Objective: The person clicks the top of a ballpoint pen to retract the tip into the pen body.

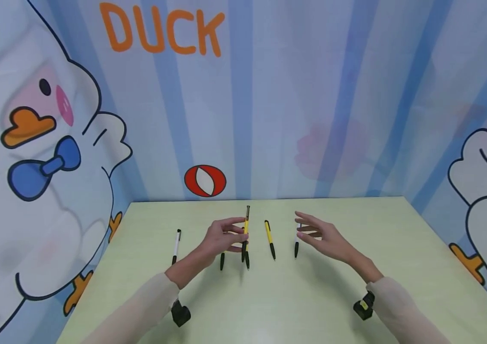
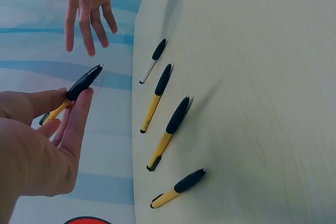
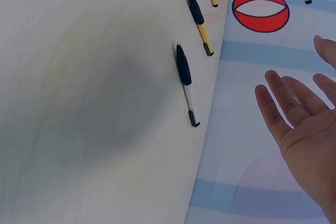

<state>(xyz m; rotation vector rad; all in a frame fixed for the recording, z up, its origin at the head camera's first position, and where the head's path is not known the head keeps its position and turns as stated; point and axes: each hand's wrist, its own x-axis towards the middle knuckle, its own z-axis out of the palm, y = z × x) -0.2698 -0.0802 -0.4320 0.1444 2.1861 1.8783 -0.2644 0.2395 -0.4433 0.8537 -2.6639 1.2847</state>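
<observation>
My left hand (image 1: 225, 237) pinches a yellow pen (image 1: 246, 224) with a black grip, raised above the table, its black tip pointing down. In the left wrist view the thumb and fingers of that hand (image 2: 47, 145) hold the pen (image 2: 79, 86) around its middle. My right hand (image 1: 327, 239) is raised over a white pen (image 1: 297, 248), fingers spread and nothing in them; the right wrist view shows its palm (image 3: 310, 140) beside the white pen (image 3: 189, 95). Another yellow pen (image 1: 269, 236) lies between the hands.
More pens lie under and beside the left hand, among them a yellow one (image 2: 168, 134) and a white one (image 1: 176, 243) at the left. The pale table (image 1: 278, 306) ends at a striped curtain (image 1: 278, 143) with duck pictures.
</observation>
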